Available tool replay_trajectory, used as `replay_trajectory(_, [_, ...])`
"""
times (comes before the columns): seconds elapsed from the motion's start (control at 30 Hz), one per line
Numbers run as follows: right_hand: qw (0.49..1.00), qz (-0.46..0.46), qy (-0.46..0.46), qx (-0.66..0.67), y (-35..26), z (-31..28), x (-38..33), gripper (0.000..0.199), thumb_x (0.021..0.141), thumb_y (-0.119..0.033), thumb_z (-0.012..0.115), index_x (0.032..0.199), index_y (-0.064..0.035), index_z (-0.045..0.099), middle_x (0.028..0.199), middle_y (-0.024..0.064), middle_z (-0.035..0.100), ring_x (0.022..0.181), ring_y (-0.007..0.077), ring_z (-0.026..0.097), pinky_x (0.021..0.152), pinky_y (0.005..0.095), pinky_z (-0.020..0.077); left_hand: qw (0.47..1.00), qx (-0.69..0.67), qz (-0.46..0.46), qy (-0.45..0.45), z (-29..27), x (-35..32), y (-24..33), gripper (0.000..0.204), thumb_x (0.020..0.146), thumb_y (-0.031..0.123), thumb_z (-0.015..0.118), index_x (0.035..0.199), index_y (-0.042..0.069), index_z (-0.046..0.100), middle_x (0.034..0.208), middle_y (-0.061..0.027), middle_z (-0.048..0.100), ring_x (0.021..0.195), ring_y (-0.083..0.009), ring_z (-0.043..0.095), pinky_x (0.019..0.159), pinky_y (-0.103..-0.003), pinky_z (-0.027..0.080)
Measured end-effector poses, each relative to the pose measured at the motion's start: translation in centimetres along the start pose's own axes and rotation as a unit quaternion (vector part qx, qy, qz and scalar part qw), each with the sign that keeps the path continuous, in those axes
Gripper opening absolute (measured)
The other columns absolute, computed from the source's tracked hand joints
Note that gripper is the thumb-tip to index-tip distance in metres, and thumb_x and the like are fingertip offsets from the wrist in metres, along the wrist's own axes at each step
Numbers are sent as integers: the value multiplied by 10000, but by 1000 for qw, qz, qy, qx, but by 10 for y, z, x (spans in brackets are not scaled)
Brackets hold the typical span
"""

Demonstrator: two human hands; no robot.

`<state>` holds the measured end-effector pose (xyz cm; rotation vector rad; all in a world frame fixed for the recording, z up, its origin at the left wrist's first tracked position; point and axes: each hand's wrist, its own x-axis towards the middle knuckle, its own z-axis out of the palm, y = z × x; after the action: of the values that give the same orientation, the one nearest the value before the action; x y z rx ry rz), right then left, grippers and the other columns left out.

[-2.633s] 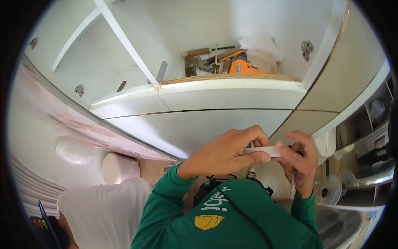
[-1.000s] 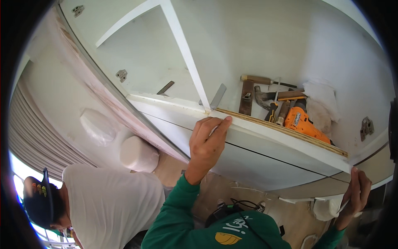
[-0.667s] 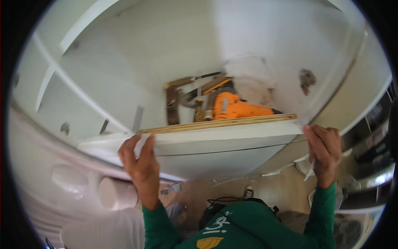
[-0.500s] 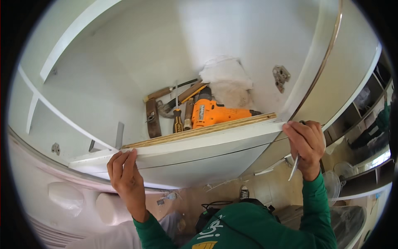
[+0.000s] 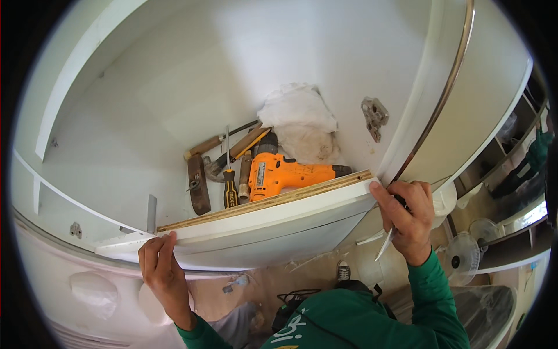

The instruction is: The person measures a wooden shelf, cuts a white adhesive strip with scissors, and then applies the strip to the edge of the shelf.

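Both hands' fingers (image 5: 165, 244) perhaps under shelf edge (image 5: 273, 212)

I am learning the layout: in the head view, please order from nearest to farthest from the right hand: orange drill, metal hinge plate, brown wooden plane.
1. Metal hinge plate, on the wall above the right hand.
2. Orange drill, left on the shelf.
3. Brown wooden plane, farthest left.

Drill (image 5: 283, 173) lies on the shelf (image 5: 273, 218), behind its front edge. Screwdriver (image 5: 230, 187) and hammer (image 5: 200, 174) lie left of the drill. Cloth bundle (image 5: 300, 119) sits behind it. Hinge plate (image 5: 374, 116) is mounted on the right wall.
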<state>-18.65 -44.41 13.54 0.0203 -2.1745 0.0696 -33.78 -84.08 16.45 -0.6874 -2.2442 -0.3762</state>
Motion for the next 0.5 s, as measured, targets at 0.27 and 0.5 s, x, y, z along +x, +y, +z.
replay_trajectory(0.27, [999,38,-31,-16,-8,-8,5,544,682,38,769,1207,-103,784,938,54,624,864,246,635,812,405,487,999,-12,12,-40,-5,15,9,337,826,-158,669,1101,6,773,1012,-138,700,944,-330,679,838,-401,549])
replay_trajectory(0.5, [999,8,-28,-26,-10,-3,7,566,663,54,780,1209,-95,779,957,57,632,883,245,641,830,393,493,998,2,9,-64,-17,16,10,285,850,-94,683,1114,-1,736,1070,-142,694,1013,-354,664,883,-444,546])
